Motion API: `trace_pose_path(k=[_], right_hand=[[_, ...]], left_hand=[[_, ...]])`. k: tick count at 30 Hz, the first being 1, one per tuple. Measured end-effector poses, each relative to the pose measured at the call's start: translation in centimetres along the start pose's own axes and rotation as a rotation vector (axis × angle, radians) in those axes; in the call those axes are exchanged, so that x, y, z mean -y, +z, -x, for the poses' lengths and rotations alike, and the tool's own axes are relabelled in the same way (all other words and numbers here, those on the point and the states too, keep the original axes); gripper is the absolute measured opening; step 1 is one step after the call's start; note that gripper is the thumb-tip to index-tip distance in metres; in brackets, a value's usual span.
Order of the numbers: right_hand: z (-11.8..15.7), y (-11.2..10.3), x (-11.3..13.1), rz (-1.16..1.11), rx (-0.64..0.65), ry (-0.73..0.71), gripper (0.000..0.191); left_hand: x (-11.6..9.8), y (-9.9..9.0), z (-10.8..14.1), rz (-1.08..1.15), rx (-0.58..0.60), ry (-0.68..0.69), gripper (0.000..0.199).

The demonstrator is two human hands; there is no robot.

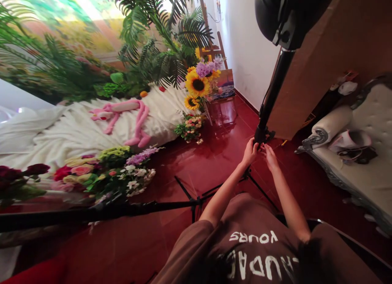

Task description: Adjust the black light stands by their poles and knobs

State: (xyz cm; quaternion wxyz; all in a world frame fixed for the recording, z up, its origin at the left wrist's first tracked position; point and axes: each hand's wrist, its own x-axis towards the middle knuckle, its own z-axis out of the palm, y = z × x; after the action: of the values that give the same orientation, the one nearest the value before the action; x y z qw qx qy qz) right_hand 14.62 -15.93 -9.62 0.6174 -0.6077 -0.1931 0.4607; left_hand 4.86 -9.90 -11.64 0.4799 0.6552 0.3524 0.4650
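Observation:
A black light stand [269, 98] rises in front of me, with a dark lamp head [288, 14] at its top. My left hand [250, 153] is closed on the stand's pole just below a black clamp collar with a knob [268, 135]. On the pole's other side, my right hand [270, 157] has its fingers apart and lies close beside it; whether its fingertips touch the pole I cannot tell. The stand's lower legs [261, 188] spread over the floor near my body.
A second black stand [122, 210] lies across the lower left. Left stands a bed with white cloth [165, 116], a pink plush toy [137, 116] and flowers [131, 173]. Sunflowers [197, 86] and an easel [222, 51] are behind. A cream sofa [373, 124] is at right.

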Motion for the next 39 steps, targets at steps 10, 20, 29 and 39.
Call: trace_pose_path(k=[10,20,29,39], right_hand=[[-4.8,-1.3,3.6,0.471,0.049,-0.255,0.04],[-4.5,-1.0,7.5,0.473,0.28,0.004,0.03],[-4.7,-0.4,5.9,0.401,0.278,-0.087,0.028],[-5.3,-2.2,1.8,0.297,0.29,-0.341,0.036]], left_hand=[[0.1,0.4,0.2,0.024,-0.04,0.036,0.042],[-0.9,0.7,0.5,0.077,-0.065,0.005,0.042],[-0.6,1.1,0.4,0.093,-0.081,0.006,0.041],[-0.2,1.6,0.3,0.093,-0.138,0.015,0.045]])
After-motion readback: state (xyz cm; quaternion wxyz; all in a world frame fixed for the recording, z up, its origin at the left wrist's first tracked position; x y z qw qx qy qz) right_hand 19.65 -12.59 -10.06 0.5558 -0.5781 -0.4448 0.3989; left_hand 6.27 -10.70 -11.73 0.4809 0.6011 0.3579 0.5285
